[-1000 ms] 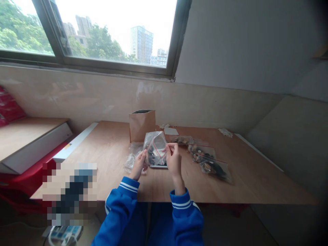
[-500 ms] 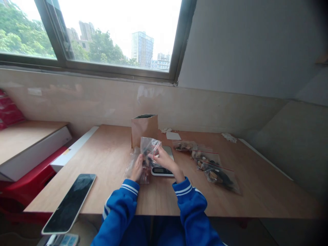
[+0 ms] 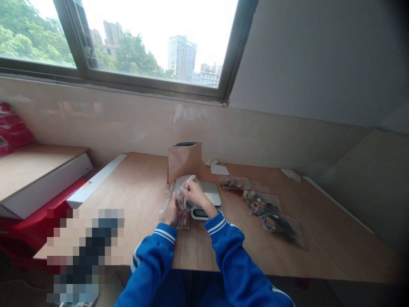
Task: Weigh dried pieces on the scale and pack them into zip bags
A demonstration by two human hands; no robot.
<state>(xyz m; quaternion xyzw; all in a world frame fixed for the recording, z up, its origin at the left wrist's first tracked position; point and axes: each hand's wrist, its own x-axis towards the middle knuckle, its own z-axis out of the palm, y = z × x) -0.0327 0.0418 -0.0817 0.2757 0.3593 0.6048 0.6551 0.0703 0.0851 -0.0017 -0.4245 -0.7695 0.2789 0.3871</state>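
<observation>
A clear zip bag [image 3: 184, 182] with dark contents is between my hands, just in front of the brown paper bag [image 3: 184, 160]. My left hand [image 3: 171, 212] is closed on its lower left side. My right hand [image 3: 197, 194] is closed at the bag's upper right, by the red zip line; its fingertips are partly hidden behind or inside the plastic. More clear plastic [image 3: 166, 204] lies crumpled beside my left hand. Under and behind my right forearm sits a kitchen scale [image 3: 211, 191] with a pale plate, its display partly covered.
Several filled zip bags [image 3: 279, 224] with red seals lie in a row on the right of the wooden table [image 3: 255, 256]. A white card [image 3: 220, 169] and crumpled tissue [image 3: 290, 174] are at the back. A pixelated dark patch [image 3: 89, 247] covers the table's left front.
My right hand has moved in toward the zip bag and lower over it, uncovering more of the scale's plate. The whole view has shifted slightly, and the phone at left is now pixelated.
</observation>
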